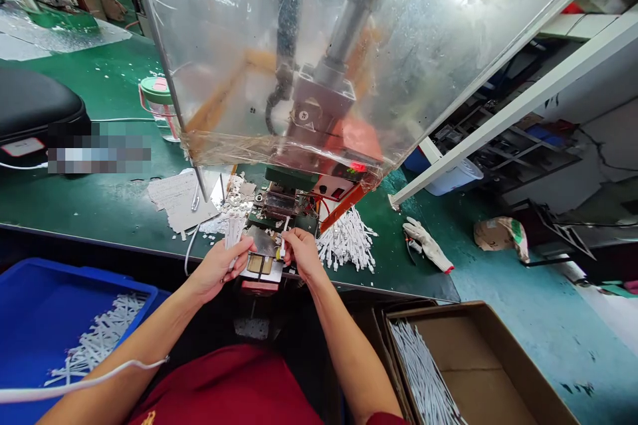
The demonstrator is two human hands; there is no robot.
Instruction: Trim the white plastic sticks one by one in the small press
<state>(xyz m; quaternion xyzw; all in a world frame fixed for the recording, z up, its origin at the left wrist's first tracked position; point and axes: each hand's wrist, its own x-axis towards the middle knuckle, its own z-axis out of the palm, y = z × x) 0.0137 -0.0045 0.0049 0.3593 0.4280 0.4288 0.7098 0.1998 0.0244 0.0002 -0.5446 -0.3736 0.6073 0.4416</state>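
My left hand (222, 268) grips a bundle of white plastic strip tags (233, 236) upright in front of a small stamping press (294, 202). My right hand (303, 254) pinches a single white strip (284, 238) by the press's metal plate (262, 241). The two hands are close together above the press's front bed. A loose pile of white strip tags (346, 239) lies on the green workbench (100, 202) to the right of my hands. The press's lower parts are partly hidden by my hands.
A transparent plastic shield (299, 46) hangs over the press. Blue crate (54, 319) with white strips stands at lower left; a cardboard box (463, 358) with white strips stands at lower right. Papers (182, 199), a green-lidded jar (158, 106) and a white glove (427, 244) lie on the bench.
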